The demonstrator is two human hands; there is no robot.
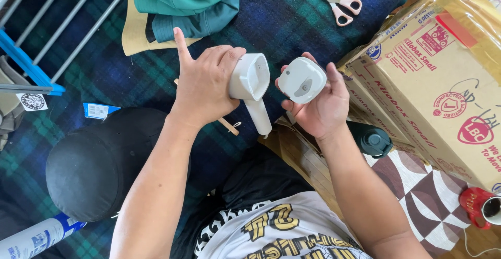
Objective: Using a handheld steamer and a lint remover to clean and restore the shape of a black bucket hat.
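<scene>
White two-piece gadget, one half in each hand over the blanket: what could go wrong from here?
1. The right hand cradles the round white cover loosely on open fingers; it could slip onto the plaid blanket.
2. The left hand grips only the head of the white handled body, so its handle may swing.
3. The scissors lie open nearby, a hazard when reaching.

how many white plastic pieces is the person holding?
2. A handled body in the left hand; a rounded cover in the right hand. Smaller parts may be hidden behind the hands.
</scene>
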